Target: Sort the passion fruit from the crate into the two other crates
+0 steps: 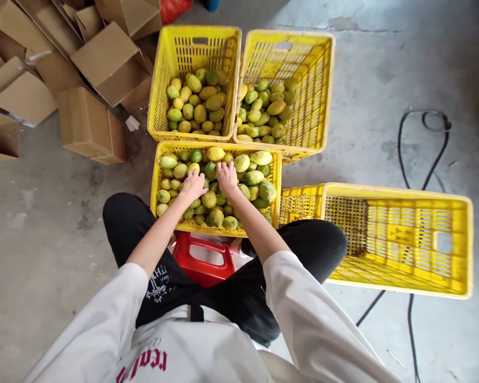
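Green and yellow lemons (208, 199) fill the front yellow crate (277, 191) between my knees. My left hand (194, 184) is over the middle of the pile, fingers apart, its fingertips against a yellow lemon (193, 167). Just to its right, my right hand (226, 177) reaches in with spread fingers resting on the fruit. A dark green lemon (211, 170) lies between the two hands. My palms hide the lemons directly beneath them. Neither hand has lifted a lemon off the pile.
Two more yellow crates, back left (154, 90) and back right (329, 90), hold lemons. An empty yellow crate (399, 194) lies at my right, near a black cable (401, 138). Cardboard boxes (90, 122) crowd the upper left. A red stool (203, 274) is between my legs.
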{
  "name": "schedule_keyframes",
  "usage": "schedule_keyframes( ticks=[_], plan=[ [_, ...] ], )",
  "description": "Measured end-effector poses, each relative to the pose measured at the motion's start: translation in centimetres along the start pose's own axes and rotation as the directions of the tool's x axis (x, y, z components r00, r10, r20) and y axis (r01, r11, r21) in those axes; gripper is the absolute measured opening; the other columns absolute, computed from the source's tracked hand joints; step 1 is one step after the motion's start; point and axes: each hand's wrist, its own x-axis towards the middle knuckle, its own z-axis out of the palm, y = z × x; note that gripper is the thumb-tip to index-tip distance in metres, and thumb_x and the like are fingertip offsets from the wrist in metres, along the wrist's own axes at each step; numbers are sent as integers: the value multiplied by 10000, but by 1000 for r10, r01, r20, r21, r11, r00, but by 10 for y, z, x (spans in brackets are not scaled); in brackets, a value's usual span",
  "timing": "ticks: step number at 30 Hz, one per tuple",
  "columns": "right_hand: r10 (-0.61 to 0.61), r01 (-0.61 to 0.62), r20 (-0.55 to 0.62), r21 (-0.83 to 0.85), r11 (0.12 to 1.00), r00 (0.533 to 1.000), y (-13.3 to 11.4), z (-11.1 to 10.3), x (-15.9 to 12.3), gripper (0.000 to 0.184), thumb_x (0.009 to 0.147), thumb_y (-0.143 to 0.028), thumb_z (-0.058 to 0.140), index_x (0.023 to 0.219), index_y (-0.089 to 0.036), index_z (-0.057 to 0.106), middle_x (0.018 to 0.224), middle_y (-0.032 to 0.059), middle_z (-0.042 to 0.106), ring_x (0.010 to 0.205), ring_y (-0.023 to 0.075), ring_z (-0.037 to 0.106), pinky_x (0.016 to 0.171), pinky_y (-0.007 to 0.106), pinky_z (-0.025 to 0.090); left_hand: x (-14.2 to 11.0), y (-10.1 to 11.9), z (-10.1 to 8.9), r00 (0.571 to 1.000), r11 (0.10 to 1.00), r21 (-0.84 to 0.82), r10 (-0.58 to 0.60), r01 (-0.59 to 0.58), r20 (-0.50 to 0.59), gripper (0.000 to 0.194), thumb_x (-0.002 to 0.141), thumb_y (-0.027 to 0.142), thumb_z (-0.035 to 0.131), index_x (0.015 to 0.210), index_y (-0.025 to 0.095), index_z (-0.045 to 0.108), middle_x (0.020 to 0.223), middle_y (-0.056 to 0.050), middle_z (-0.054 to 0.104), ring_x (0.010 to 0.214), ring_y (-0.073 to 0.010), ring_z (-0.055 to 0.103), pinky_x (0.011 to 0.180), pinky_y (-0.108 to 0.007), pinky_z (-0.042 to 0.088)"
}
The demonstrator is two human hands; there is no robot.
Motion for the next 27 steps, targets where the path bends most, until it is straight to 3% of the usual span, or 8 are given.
schedule_keyframes(
  ticks=[7,11,13,16,18,20,23,27],
  plan=[
    [-38,42,-37,114,993,999,5,-15,0,384,1005,-30,409,1236,-66,714,1281,293,695,1322,419,555,1109,560,463,-39,-11,0,983,952,-299,-108,60,-146,522,791,277,942,1189,189,616,1166,-208,762,1261,-456,688,1130,-586,520],
    [68,-14,-100,460,888,993,17,-38,-19,209,908,-202,706,1104,-133,733,1217,226,739,1254,389,606,1175,536,464,-78,-6,-8,943,764,-643,-244,44,-226,505,793,382,907,1171,249,602,1118,-119,755,1143,-370,752,1037,-533,598],
    [191,-85,-66,723,686,979,16,-50,-39,256,838,-307,830,1033,-177,726,1136,162,763,1181,348,659,1144,505,509,-102,0,-11,959,504,-863,-249,7,-138,536,790,431,867,1228,258,610,1143,-97,750,1111,-325,760,965,-493,642],
    [226,-173,141,977,128,964,3,-65,-84,355,798,-432,893,1005,-216,701,1011,74,762,1037,269,704,996,436,603,-143,7,-7,992,58,-997,-121,51,44,566,766,485,816,1257,266,639,1158,-66,751,1088,-300,766,917,-486,674],
    [135,-213,254,942,-258,958,-10,-73,-121,353,839,-495,856,1001,-242,671,954,43,739,947,240,709,868,401,657,-168,9,0,987,-138,-986,-111,98,114,486,772,456,809,1191,264,659,1058,-46,754,1044,-285,779,898,-470,681],
    [88,-198,286,823,-532,954,-22,-79,-158,302,905,-505,791,971,-253,638,922,21,704,880,205,703,765,350,681,-189,9,9,971,-293,-947,-158,129,181,370,782,391,804,1101,258,670,978,-43,755,938,-248,779,801,-390,679],
    [8,-219,325,656,-722,946,-34,-83,-204,188,948,-391,731,1008,-243,630,944,20,696,752,138,646,581,211,616,-207,8,19,951,-410,-899,-188,152,246,233,795,334,781,978,236,675,980,-73,776,764,-183,718,597,-266,584],
    [-27,-256,339,655,-711,940,-39,-69,-235,163,877,-270,736,961,-227,603,840,-6,648,581,91,506,379,122,376,-212,12,23,975,-371,-915,-88,159,205,295,737,309,804,992,199,704,880,-67,753,627,-146,634,491,-230,461]
  ],
)
